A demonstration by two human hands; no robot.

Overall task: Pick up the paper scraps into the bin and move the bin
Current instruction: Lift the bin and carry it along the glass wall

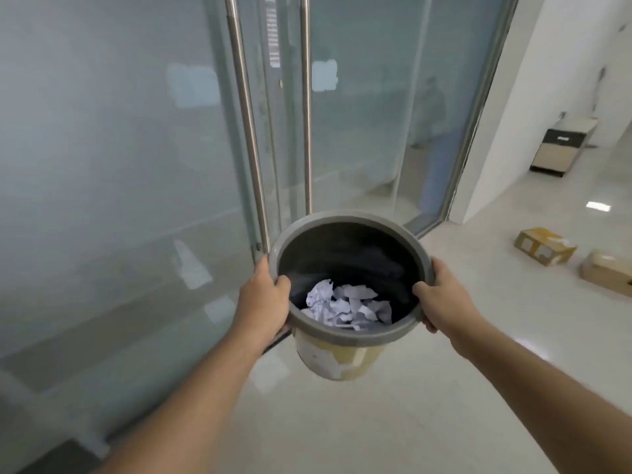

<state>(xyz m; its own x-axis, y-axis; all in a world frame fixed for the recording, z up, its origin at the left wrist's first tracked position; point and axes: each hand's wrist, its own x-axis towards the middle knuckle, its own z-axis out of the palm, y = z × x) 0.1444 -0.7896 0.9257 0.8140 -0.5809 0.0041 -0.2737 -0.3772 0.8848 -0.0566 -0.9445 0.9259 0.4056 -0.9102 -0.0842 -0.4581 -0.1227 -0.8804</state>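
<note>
The waste bin (350,333), paper scraps (349,307) inside, hangs upright at frame centre between 2 hands: left hand (263,302) and right hand (444,299) fingers clamp opposite rim sides above the floor (444,405).

A big frosted glass door (119,148) fills the left side. It has two long shiny metal handles (246,124) standing upright, side by side. The floor (376,422) is pale, smooth and shiny, and a bright light spot (598,206) shows on it. On the right is a white wall (533,97). Two cardboard boxes (543,246) lie on the floor. Farther back stands a small cabinet (561,145) with a dark top part.
</note>
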